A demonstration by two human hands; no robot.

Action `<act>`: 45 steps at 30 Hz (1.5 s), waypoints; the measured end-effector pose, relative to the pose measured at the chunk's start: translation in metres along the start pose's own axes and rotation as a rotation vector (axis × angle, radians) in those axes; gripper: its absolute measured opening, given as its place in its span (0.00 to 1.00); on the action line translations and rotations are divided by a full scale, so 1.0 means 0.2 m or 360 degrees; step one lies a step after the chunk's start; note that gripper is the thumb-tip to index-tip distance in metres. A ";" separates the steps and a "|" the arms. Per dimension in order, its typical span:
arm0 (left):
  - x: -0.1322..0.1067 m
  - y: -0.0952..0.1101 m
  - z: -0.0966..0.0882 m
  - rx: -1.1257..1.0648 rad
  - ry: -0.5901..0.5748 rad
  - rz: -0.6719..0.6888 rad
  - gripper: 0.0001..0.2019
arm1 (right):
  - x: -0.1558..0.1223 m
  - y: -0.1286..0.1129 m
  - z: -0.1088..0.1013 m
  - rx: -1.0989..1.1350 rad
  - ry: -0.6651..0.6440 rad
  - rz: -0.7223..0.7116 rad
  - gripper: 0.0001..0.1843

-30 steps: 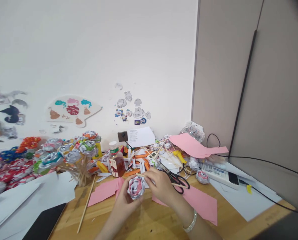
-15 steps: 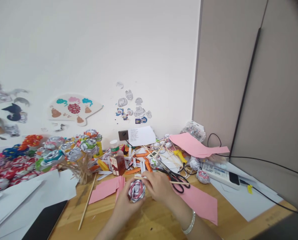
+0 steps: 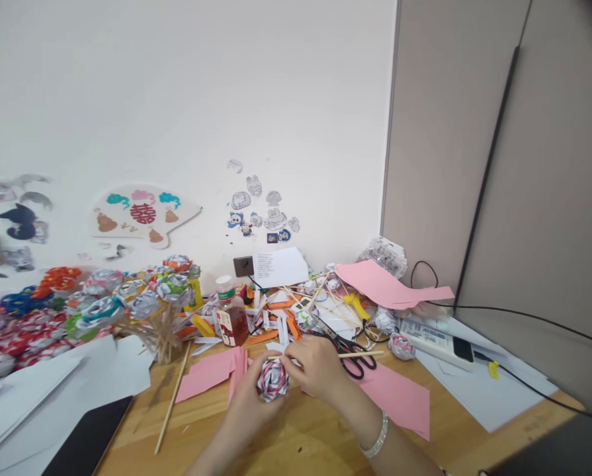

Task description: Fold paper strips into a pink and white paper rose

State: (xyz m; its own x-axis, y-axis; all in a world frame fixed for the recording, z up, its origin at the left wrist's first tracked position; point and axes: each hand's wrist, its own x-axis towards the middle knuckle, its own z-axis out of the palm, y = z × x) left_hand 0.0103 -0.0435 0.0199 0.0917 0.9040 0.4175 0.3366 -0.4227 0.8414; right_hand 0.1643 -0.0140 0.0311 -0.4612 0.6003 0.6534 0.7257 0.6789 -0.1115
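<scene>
A rolled paper flower (image 3: 273, 381), white with pink and grey streaks, sits in my left hand (image 3: 249, 400), whose fingers and thumb curl round its sides. My right hand (image 3: 319, 367) pinches a thin wooden stick (image 3: 364, 355) that lies crosswise just above the flower. One end of the stick comes out past my right hand; the other reaches my left fingertips. Whether the stick touches the flower I cannot tell. Behind my right wrist lie black-handled scissors (image 3: 345, 349) and a pink paper sheet (image 3: 399, 402). More pink paper (image 3: 209, 379) is left of my left hand.
Finished paper flowers on sticks (image 3: 161, 297) crowd the left back. A bottle of red-brown liquid (image 3: 232, 322) stands behind my hands, beside paper scraps. A loose stick (image 3: 171, 403) and a black tablet-like slab (image 3: 90, 436) lie left; a power strip (image 3: 439, 347) with cables lies right.
The stick has turned slightly and its right end sits a little higher. The flower has turned slightly in my left hand. The whole view has shifted a little.
</scene>
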 end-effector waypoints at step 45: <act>0.00 0.03 0.02 0.0079 -0.0034 0.0082 0.20 | 0.00 0.04 0.04 0.0207 0.0107 -0.0105 0.08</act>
State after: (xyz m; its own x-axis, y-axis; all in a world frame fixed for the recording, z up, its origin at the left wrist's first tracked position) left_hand 0.0157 -0.0466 0.0234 0.1299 0.8825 0.4520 0.3769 -0.4656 0.8008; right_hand 0.1673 -0.0053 0.0242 -0.4670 0.5259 0.7108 0.6207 0.7675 -0.1601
